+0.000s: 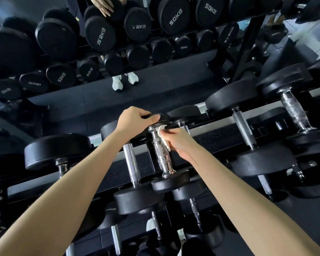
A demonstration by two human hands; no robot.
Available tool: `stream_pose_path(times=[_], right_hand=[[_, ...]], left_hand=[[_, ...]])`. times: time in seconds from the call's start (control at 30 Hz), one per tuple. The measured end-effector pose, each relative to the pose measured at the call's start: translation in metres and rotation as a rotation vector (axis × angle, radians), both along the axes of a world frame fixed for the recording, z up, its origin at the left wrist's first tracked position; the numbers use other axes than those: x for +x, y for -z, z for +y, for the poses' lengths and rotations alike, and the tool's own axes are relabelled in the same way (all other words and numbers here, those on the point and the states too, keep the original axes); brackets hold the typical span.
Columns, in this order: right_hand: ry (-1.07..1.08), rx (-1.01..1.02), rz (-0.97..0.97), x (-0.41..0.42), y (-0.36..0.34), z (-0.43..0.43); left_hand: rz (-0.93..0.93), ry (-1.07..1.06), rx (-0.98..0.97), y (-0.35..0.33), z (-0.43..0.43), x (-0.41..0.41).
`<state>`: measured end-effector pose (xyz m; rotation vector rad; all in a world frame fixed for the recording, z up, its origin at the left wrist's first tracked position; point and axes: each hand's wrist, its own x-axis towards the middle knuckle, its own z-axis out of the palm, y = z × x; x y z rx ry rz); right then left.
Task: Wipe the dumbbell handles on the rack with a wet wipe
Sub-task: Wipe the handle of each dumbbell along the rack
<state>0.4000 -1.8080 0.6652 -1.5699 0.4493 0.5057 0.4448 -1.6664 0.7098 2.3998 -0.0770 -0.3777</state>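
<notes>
1. On the rack's point(211, 130) upper rail, the left hand point(131, 122) closes over the small dumbbell's point(163, 150) far head, steadying it.
2. The right hand point(177, 141) pinches the wet wipe point(163, 139) against the chrome handle point(161, 154).
3. Better to wrap the wipe fully round, then twist along the knurling.

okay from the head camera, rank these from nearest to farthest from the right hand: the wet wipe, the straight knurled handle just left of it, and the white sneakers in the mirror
Measured from the right hand:
1. Wet wipe: held in that hand, pressed against the chrome handle.
2. Straight knurled handle: one dumbbell over, to the left.
3. White sneakers: far above in the picture, in the mirror reflection.
</notes>
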Motion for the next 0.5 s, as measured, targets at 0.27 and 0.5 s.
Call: stream_pose_path(times=[0.27,0.5], right_hand=[[-0.299,-0.306,-0.273,-0.053,0.007,-0.015],[-0.348,-0.224,-0.057,-0.053,0.013,-0.028]], left_hand=[[0.002,0.011,-0.018,0.002,0.001,0.003],[-0.123,0.230,0.322,-0.009,-0.012,0.007]])
